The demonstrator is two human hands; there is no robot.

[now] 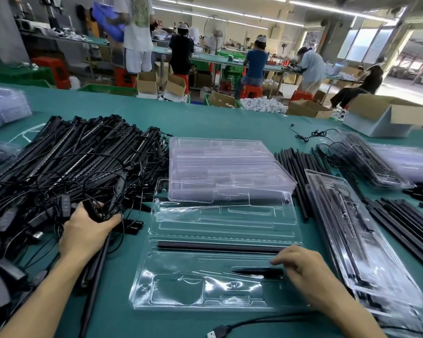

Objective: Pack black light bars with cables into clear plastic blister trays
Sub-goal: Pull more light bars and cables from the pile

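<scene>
One bar (pixel 217 247) lies in the tray (pixel 181 263) by our loose right hand (pixel 310 272); our left hand (pixel 86 230) grips cables (pixel 95 212); most slots (pixel 230 223) wait.

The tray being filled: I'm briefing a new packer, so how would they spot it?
On the green table, between the tangled heap of black bars at left and the packed trays at right, lies the tray, nearest the person. Unlike the empty stack behind it, it holds one long black bar.
</scene>
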